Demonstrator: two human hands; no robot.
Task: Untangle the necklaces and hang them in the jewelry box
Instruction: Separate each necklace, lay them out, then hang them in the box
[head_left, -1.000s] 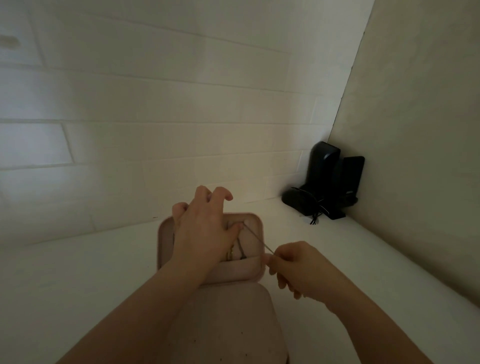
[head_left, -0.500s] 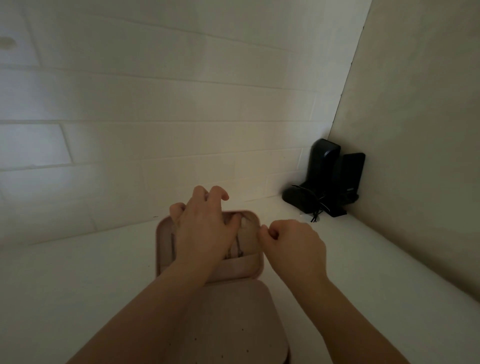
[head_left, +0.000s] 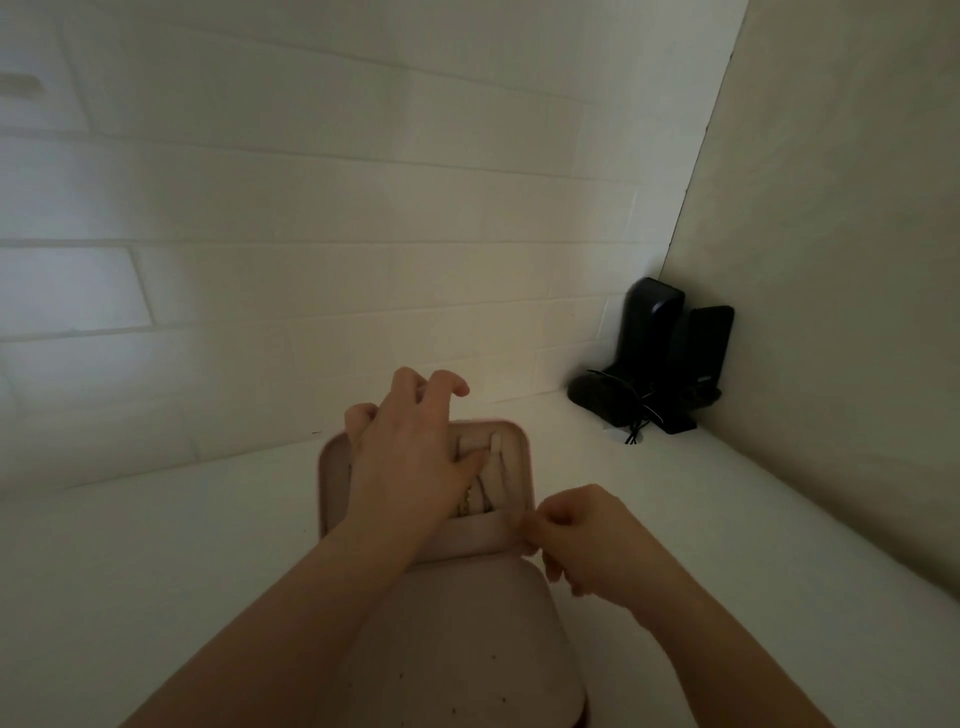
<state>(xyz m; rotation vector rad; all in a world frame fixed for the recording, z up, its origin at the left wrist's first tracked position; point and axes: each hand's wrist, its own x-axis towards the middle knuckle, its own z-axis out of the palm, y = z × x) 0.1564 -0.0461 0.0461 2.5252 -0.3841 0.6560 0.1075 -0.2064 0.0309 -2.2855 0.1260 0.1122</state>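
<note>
White counter (head_left: 156, 545); left hand (head_left: 410, 467) fingers curled inside pink jewelry box (head_left: 332, 467); right hand (head_left: 587, 540) fingers pinched at front edge.

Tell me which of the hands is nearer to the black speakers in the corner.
The right hand. It is at the near right corner of the pink jewelry box, on the speakers' side. The left hand lies over the box, farther left.

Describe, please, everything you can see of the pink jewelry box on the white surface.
The jewelry box is pale pink with rounded corners and looks soft-surfaced. It lies open, its far half showing light padded strips and a bit of gold chain, its near half dotted with small holes. The left hand rests over the far half; the right hand pinches at the right edge by the hinge.
</note>
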